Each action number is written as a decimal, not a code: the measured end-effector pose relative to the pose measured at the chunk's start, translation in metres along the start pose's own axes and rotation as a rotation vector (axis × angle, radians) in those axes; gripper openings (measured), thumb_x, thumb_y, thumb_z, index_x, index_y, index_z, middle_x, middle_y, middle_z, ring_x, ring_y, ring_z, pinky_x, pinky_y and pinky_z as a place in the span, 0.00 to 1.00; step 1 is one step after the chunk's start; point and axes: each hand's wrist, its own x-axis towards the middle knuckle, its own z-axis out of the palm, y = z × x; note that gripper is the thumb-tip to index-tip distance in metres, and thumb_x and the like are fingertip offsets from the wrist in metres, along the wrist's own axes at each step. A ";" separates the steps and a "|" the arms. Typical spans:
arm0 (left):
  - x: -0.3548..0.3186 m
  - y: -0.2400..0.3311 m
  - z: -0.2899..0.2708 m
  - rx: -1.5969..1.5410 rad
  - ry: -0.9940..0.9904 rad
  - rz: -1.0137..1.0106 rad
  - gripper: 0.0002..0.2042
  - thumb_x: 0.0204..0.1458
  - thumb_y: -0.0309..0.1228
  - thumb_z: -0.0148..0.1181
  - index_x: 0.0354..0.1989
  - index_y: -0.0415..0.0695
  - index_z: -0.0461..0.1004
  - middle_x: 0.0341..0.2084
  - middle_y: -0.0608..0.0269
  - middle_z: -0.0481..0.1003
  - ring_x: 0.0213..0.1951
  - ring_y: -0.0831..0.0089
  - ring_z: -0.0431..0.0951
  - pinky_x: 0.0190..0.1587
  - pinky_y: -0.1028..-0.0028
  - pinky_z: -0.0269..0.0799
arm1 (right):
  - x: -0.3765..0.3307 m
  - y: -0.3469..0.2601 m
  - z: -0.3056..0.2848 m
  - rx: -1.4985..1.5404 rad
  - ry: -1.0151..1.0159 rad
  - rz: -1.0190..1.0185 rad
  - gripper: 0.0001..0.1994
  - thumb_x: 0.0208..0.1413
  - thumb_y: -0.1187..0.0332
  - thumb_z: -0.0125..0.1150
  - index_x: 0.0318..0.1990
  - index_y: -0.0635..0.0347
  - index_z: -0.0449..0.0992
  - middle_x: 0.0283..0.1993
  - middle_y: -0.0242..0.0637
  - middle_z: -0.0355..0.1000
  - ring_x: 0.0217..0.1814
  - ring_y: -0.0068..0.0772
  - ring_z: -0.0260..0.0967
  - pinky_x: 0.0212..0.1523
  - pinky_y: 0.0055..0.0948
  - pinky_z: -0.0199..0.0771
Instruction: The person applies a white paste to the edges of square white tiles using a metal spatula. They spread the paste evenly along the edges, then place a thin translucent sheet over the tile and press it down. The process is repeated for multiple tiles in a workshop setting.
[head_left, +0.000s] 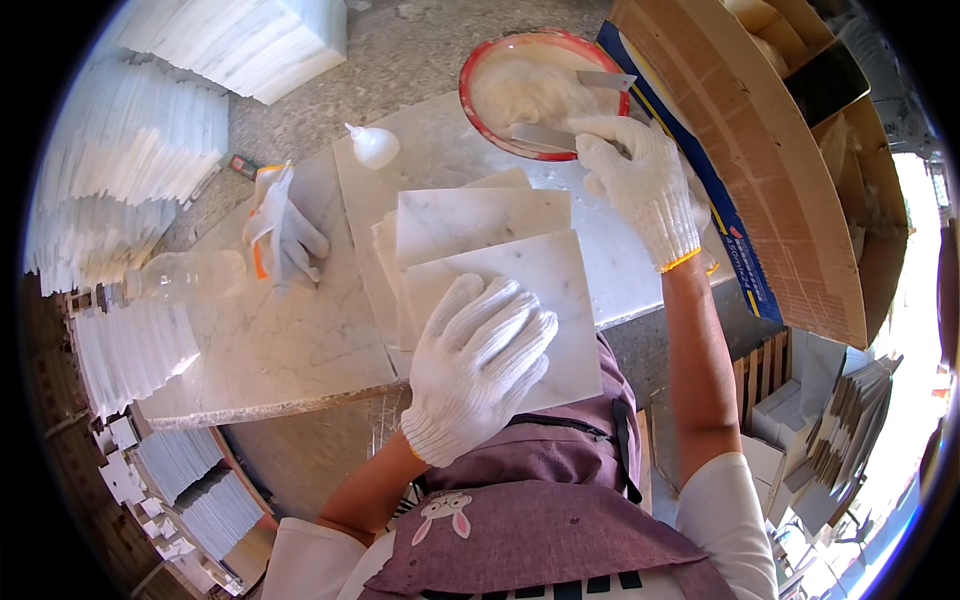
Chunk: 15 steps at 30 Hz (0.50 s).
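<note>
Your slab [300, 350] carries the tiles [520, 290]. Your left hand [478, 365], fingers spread, lies flat on the top tile. Your right hand [640, 180] pinches a scraper [545, 135] at the bowl [530, 85]: you are, I think, loading paste. Spare gloves [283, 230] and a bottle [185, 277] lie at left, well apart.

White knit gloves (orange cuffs), mauve apron

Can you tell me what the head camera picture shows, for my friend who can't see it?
A person's gloved left hand rests flat on a white marble tile, while the gloved right hand holds a scraper at a red-rimmed bowl of white paste.
</note>
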 end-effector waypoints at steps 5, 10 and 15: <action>0.001 0.002 0.000 -0.008 0.009 -0.005 0.20 0.40 0.29 0.68 0.46 0.43 0.80 0.47 0.58 0.76 0.55 0.56 0.74 0.61 0.49 0.67 | -0.004 0.000 -0.001 0.050 0.021 0.003 0.11 0.58 0.70 0.59 0.44 0.67 0.81 0.31 0.36 0.77 0.25 0.20 0.72 0.28 0.20 0.69; 0.000 0.000 0.002 0.004 0.016 -0.009 0.19 0.40 0.29 0.68 0.46 0.44 0.81 0.47 0.58 0.76 0.55 0.57 0.75 0.61 0.50 0.67 | -0.015 -0.011 -0.005 0.082 0.087 0.011 0.11 0.57 0.71 0.60 0.45 0.66 0.81 0.31 0.35 0.77 0.24 0.19 0.71 0.28 0.19 0.69; -0.004 -0.002 0.004 0.006 0.019 -0.006 0.20 0.41 0.29 0.68 0.47 0.45 0.81 0.49 0.58 0.76 0.56 0.58 0.74 0.62 0.50 0.66 | -0.049 -0.014 -0.026 0.110 0.077 0.083 0.14 0.61 0.71 0.57 0.52 0.58 0.81 0.47 0.40 0.76 0.28 0.15 0.70 0.28 0.14 0.68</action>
